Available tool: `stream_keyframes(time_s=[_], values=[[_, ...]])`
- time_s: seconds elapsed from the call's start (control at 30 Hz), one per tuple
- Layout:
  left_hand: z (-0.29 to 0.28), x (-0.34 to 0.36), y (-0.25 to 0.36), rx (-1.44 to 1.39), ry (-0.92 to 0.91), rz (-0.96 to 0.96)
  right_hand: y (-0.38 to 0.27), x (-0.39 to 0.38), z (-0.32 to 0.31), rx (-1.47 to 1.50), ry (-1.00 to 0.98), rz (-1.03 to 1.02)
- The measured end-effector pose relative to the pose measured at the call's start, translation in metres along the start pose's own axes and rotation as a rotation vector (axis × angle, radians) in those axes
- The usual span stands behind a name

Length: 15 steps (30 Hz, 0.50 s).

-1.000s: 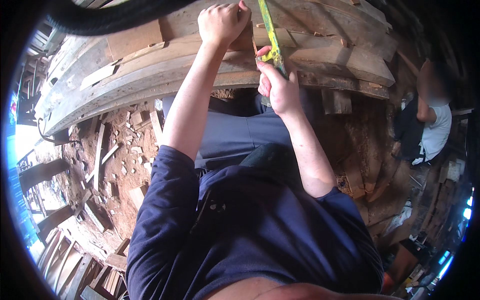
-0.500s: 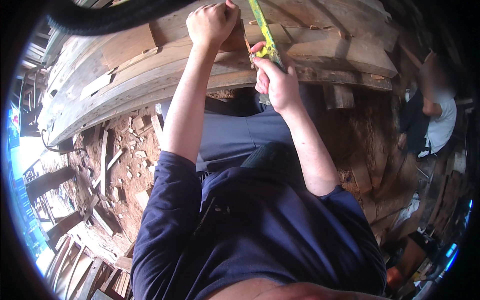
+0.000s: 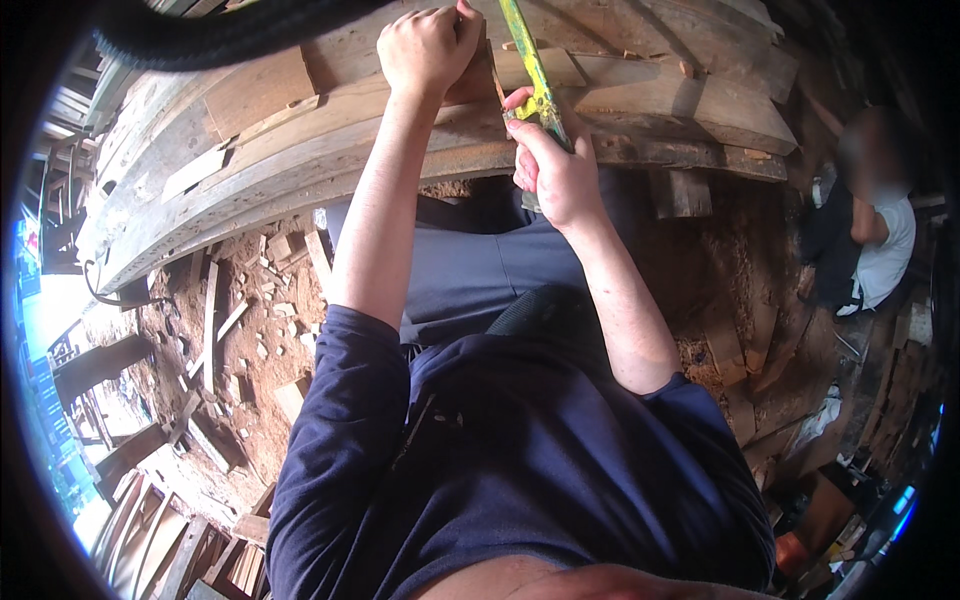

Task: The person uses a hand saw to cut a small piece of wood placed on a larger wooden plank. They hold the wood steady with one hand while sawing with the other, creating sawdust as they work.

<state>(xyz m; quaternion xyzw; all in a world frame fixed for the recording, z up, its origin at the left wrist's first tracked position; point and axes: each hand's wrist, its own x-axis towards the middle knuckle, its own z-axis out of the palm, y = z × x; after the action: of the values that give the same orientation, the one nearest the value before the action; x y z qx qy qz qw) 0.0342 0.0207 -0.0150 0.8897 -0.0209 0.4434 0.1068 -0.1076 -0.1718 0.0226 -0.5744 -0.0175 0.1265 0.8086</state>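
Note:
My right hand (image 3: 556, 168) is closed round the grip of a bow saw (image 3: 529, 58) with a worn green and yellow frame. Its narrow, rusty blade runs beside the frame, against a brown block of wood (image 3: 468, 80). My left hand (image 3: 425, 52) is closed over that block, thumb up, just left of the blade. The undersides of its fingers are hidden. Both hands are above a bench of long, weathered planks (image 3: 370, 140). The far end of the saw runs out of the picture at the top.
Loose boards (image 3: 262, 92) and small slivers rest on the bench. Offcuts (image 3: 285, 310) and sticks litter the sawdust-covered ground at left. Another person (image 3: 880, 225) in a white top sits at far right. A dark curved band crosses the upper left.
The saw and both hands have hardly shifted. My left forearm and sleeve sit very slightly further right, and the whole view has moved a touch.

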Motion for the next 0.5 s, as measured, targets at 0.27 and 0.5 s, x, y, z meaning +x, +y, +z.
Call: stream_keyframes(time_s=[0.27, 0.5], values=[[-0.0008, 0.0008, 0.0012, -0.010, -0.005, 0.010, -0.0006, -0.0007, 0.0006, -0.021, -0.005, -0.002], [0.0002, 0.0007, 0.0001, 0.001, -0.009, 0.005, 0.0007, 0.0000, 0.0001, -0.035, -0.005, -0.022]])
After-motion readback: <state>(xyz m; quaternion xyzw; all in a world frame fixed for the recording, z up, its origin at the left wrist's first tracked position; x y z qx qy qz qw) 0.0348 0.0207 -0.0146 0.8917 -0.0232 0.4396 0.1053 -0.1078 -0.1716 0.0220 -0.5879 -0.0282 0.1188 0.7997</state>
